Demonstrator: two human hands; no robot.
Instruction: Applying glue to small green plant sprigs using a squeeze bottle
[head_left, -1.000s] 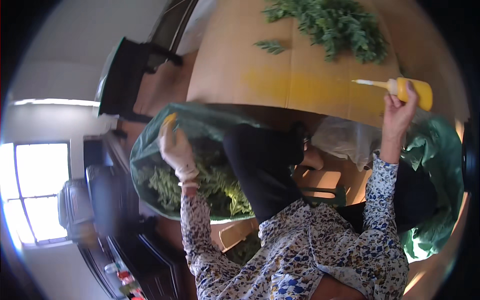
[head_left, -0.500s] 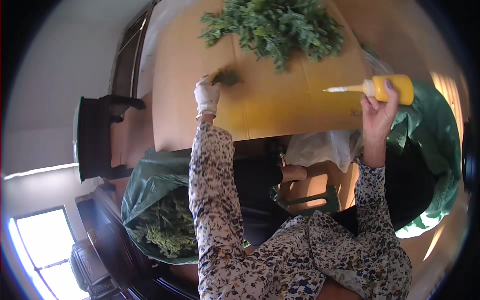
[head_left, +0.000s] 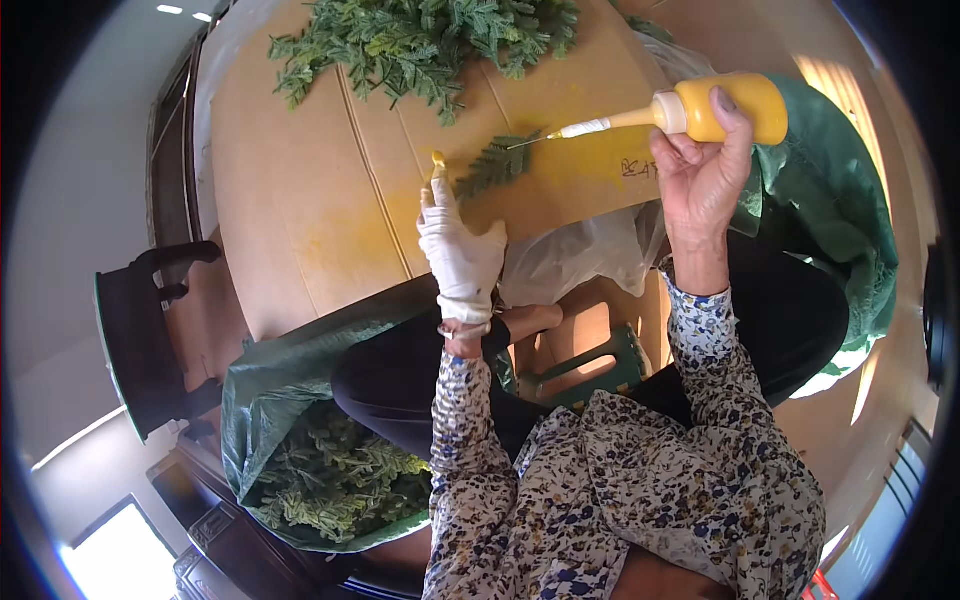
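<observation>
My right hand (head_left: 705,175) is closed around a yellow squeeze bottle (head_left: 735,108), its thumb pressing on the side. The bottle lies nearly level, and its long nozzle, wrapped in white, ends in a thin needle tip over a small green artificial sprig (head_left: 497,168). Whether the tip touches the leaves I cannot tell. The sprig lies on a yellow-stained cardboard sheet (head_left: 330,220). Just left of the sprig, my left hand (head_left: 458,240) wears a white glove, its fingers stretched out and its thumb apart. One fingertip carries a yellow smear. Nothing shows in this hand.
A heap of green artificial sprigs (head_left: 430,45) covers the far part of the cardboard. Green bags (head_left: 270,400) flank me, the left one filled with more greenery (head_left: 340,480). Clear plastic (head_left: 590,250) hangs below the cardboard's near edge, above a green stool (head_left: 590,370).
The left hand has let go of the sprig, which now lies on the cardboard. The right hand has brought the bottle's tip leftward to the sprig. The whole view has shifted and turned.
</observation>
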